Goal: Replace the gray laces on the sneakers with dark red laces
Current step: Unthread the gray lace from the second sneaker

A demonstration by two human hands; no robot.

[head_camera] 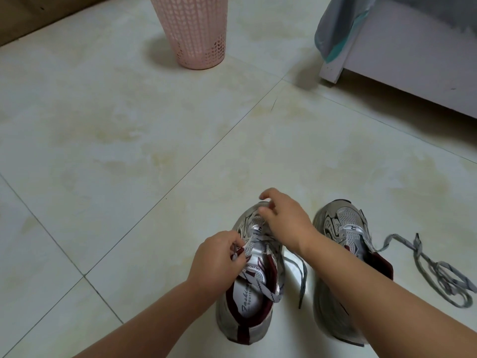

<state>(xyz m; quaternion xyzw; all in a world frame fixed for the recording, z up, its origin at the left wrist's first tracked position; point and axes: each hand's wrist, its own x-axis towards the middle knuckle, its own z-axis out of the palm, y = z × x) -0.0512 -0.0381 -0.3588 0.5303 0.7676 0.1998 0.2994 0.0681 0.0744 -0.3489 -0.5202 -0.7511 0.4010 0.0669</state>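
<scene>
I'm seeing pale tiled floor (129,125); pink basket (192,32) standing well beyond the left sneaker (249,288). Left hand (219,257) is pinching its gray lace (260,285); right hand (286,218) is curling over the toe-end lacing, grip unclear. Right sneaker (343,233) is lying beside it, partly hidden by my forearm.

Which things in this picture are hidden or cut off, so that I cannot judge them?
Head view only:
- Right sneaker: its heel hidden under the right forearm.
- Left sneaker: front eyelets covered by the right hand.
- Pink basket: top cut off by the edge.
- Dark red laces: none in view.
</scene>
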